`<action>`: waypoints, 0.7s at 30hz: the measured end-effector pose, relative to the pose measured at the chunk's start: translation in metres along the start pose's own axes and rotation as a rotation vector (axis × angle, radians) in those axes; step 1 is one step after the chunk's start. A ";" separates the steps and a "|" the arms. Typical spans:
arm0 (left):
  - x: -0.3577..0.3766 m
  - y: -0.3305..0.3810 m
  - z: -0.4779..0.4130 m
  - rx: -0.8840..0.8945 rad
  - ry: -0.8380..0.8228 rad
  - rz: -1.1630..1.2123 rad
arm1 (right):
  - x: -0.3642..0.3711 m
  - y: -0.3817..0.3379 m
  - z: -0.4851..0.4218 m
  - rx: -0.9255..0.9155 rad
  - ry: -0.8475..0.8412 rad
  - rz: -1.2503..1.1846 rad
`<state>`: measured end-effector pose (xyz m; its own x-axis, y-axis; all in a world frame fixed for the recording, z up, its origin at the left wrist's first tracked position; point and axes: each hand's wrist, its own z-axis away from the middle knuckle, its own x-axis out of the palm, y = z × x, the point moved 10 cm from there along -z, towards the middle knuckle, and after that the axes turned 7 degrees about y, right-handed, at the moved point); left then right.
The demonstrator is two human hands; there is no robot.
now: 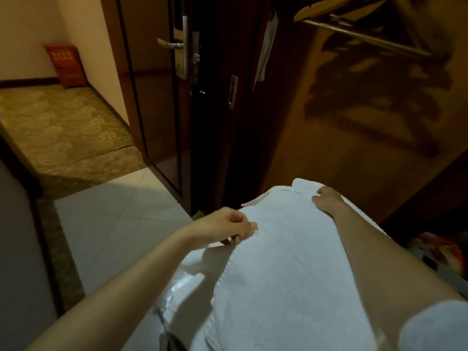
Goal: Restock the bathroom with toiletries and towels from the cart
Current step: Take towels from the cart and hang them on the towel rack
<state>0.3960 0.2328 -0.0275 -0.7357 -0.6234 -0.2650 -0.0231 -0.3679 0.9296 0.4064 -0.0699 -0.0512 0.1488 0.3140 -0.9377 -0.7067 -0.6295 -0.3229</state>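
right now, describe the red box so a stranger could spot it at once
Start at the dark wooden door standing open in the middle, then look left of it into the corridor with the patterned carpet. At the carpet's far end, against the cream wall, stands the red box; it is the only red thing there, with pale lettering on its front.

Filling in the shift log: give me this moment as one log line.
white towel: spread out | left hand: pinches its left edge | right hand: grips its far edge

white towel [278,274], green patterned carpet [63,127]
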 end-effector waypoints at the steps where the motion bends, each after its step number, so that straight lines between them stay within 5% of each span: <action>1: 0.002 0.004 0.001 0.019 -0.017 0.013 | -0.004 0.000 -0.003 -0.005 0.043 -0.005; 10: 0.001 0.017 -0.012 0.109 0.070 -0.054 | -0.038 -0.004 -0.016 -0.074 0.312 0.032; 17: -0.009 -0.023 -0.022 -0.047 0.024 -0.139 | -0.013 -0.018 -0.018 -0.083 0.141 0.088; 21: -0.042 -0.068 -0.035 -0.199 0.130 -0.139 | 0.003 -0.060 -0.018 -0.215 0.083 0.032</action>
<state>0.4519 0.2594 -0.0882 -0.6415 -0.6361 -0.4288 0.0250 -0.5761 0.8170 0.4613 -0.0441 -0.0374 0.1910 0.2377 -0.9524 -0.5498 -0.7779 -0.3044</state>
